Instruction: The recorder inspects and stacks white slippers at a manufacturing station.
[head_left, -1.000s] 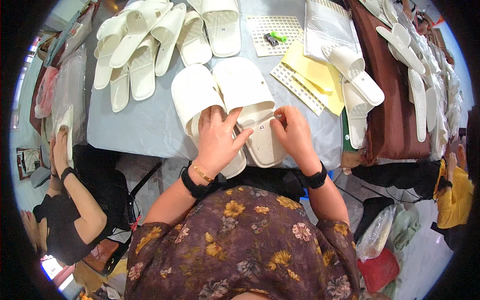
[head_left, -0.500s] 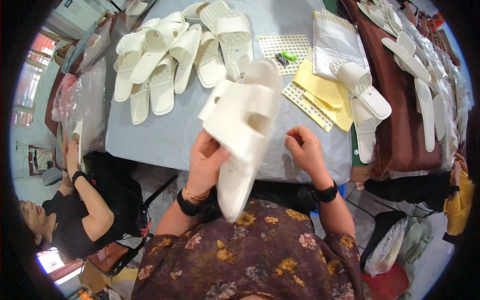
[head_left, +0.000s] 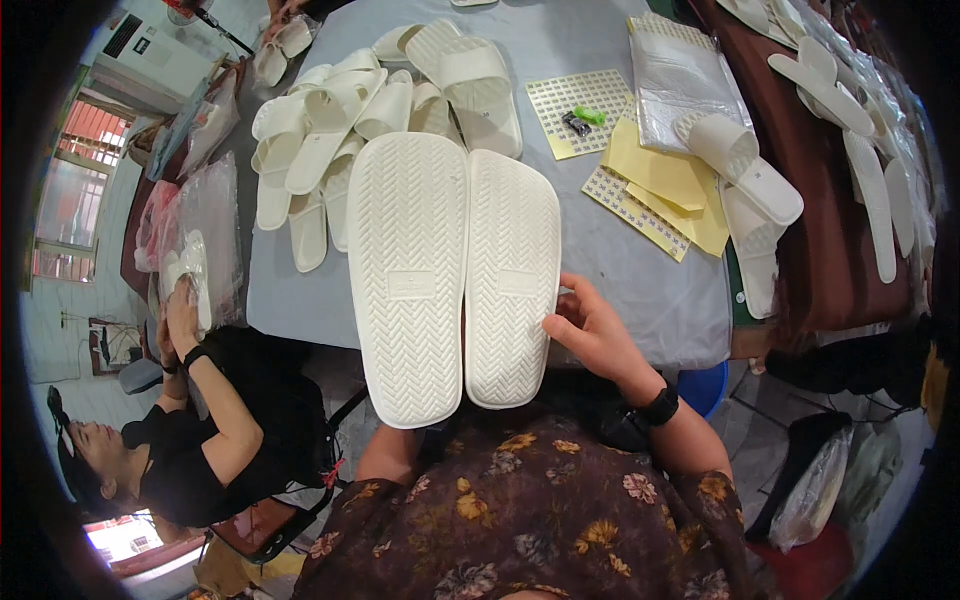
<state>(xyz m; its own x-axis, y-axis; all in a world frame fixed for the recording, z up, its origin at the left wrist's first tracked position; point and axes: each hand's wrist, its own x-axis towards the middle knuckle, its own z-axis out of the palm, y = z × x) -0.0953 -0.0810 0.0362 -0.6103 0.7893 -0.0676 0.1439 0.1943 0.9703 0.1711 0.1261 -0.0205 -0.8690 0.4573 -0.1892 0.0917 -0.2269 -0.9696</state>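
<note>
A pair of white slippers (head_left: 410, 300) is held up side by side, soles facing me, with a herringbone tread and a small plain panel on each. My left hand is hidden behind them; its forearm (head_left: 390, 455) runs up underneath, and the pair rests in that hand. At the right edge of the right-hand slipper (head_left: 512, 290), my right hand (head_left: 597, 335) has its thumb on the sole's rim and its fingers curled by the edge. The uppers cannot be seen from this side.
More white slippers (head_left: 480, 90) lie heaped on the grey table (head_left: 640, 300). Sticker sheets (head_left: 575, 95), yellow paper (head_left: 655, 175), a green item (head_left: 590, 116) and a silvery pouch (head_left: 690, 85) lie at right. Slippers (head_left: 745, 170) overlap the table's right edge. A co-worker (head_left: 200, 420) handles slippers at left.
The slippers have turned over, from uppers showing to soles facing me, and now stand side by side. My right hand has come left to their edge. The left hand has gone out of sight behind them.
</note>
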